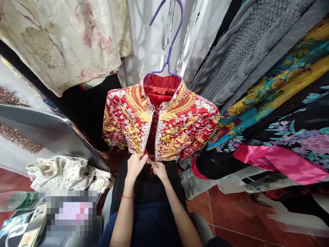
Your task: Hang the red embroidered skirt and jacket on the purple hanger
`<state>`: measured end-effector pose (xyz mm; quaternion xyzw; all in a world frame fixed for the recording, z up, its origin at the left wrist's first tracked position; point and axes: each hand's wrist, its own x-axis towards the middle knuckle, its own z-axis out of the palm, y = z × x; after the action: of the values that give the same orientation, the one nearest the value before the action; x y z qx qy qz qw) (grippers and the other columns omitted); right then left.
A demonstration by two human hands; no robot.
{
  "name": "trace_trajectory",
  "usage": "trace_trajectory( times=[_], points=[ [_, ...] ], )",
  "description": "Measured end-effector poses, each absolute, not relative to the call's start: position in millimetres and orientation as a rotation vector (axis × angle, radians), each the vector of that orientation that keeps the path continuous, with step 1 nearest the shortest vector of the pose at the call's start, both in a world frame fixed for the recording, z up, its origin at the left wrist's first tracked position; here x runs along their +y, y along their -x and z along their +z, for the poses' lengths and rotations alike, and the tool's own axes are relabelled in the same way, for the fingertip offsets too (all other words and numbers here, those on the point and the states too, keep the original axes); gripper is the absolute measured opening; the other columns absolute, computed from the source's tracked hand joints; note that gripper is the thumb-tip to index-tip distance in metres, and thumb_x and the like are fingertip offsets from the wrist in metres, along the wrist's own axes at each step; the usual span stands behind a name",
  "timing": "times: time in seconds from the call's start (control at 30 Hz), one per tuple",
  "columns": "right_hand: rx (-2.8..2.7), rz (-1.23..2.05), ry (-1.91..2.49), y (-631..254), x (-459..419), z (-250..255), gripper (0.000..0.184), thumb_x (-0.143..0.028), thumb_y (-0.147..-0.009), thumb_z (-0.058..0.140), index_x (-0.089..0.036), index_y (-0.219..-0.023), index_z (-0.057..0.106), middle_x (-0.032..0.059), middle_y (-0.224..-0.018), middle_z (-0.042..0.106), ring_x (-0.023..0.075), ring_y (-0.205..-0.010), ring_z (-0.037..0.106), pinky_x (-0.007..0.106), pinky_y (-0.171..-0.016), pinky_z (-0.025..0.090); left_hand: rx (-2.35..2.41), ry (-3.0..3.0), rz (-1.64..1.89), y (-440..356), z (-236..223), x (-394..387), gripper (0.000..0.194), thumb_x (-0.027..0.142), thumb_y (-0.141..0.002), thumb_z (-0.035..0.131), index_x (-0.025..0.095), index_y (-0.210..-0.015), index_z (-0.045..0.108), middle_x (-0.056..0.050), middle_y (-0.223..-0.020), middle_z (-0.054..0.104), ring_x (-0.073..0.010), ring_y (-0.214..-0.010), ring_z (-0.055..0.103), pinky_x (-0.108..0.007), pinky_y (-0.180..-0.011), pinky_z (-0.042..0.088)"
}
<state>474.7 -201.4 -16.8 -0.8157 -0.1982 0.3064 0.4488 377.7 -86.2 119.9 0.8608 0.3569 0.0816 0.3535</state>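
Observation:
A red jacket [177, 130] with gold and silver embroidery hangs in front of me on a purple hanger [171, 48]. Its stand-up collar is open, and a small red size label [161, 91] shows inside. The two front edges hang slightly apart. At the lower front corner on the left, my left hand [136, 164] pinches the hem. My right hand [158, 169] is closed at the bottom corner of the other front panel, close beside the left one. Whatever small part lies between the fingertips is too small to make out.
Cream floral cloth [61, 37] hangs at upper left. A grey knitted garment [246, 48] and colourful printed garments [277, 89] hang on the right. Lower left are a dotted white cloth [61, 171], a plastic bottle [23, 200] and a power strip [34, 223]. Red tiles [231, 212] cover the floor.

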Motion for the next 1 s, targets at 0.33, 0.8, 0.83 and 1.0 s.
trace_trajectory(
  times=[0.33,0.8,0.83,1.0],
  points=[
    [-0.433,0.752,2.094,-472.2,-197.4,-11.3,0.041,-0.051,-0.091,0.055,-0.024,-0.061,0.06,-0.0021,-0.047,0.058,0.0147,-0.049,0.061,0.023,-0.054,0.045,0.637,-1.719,0.503,-358.8,141.4,-75.5,0.052,0.048,-0.089,0.044,0.022,-0.044,0.044,-0.001,-0.047,0.05,-0.0139,-0.052,0.048,-0.028,-0.062,0.04],
    [-1.003,-0.589,1.763,-513.7,-221.0,247.1,0.024,-0.032,-0.099,0.045,-0.021,-0.09,0.065,0.0068,-0.089,0.069,0.0208,-0.089,0.062,0.037,-0.087,0.047,0.724,-1.425,0.154,-353.4,139.9,-56.8,0.088,0.074,-0.091,0.014,0.014,-0.103,0.078,-0.016,-0.103,0.078,-0.0285,-0.106,0.072,-0.039,-0.091,0.053],
    [-0.943,-0.806,1.778,-527.7,-217.2,265.3,0.025,-0.034,-0.099,0.045,-0.02,-0.095,0.065,0.0085,-0.092,0.068,0.023,-0.092,0.061,0.041,-0.089,0.046,0.677,-1.419,0.204,-354.9,145.0,-56.5,0.091,0.076,-0.09,0.012,0.015,-0.113,0.075,-0.016,-0.111,0.077,-0.0299,-0.113,0.069,-0.042,-0.095,0.052],
    [-0.784,-1.142,2.037,-603.4,-187.9,276.0,0.044,-0.05,-0.099,0.039,-0.015,-0.114,0.061,0.0166,-0.109,0.062,0.0307,-0.107,0.054,0.05,-0.095,0.039,0.618,-1.484,0.64,-372.3,186.0,-60.1,0.079,0.077,-0.086,0.045,0.021,-0.14,0.056,-0.014,-0.149,0.055,-0.032,-0.138,0.051,-0.046,-0.11,0.046]
  ],
)
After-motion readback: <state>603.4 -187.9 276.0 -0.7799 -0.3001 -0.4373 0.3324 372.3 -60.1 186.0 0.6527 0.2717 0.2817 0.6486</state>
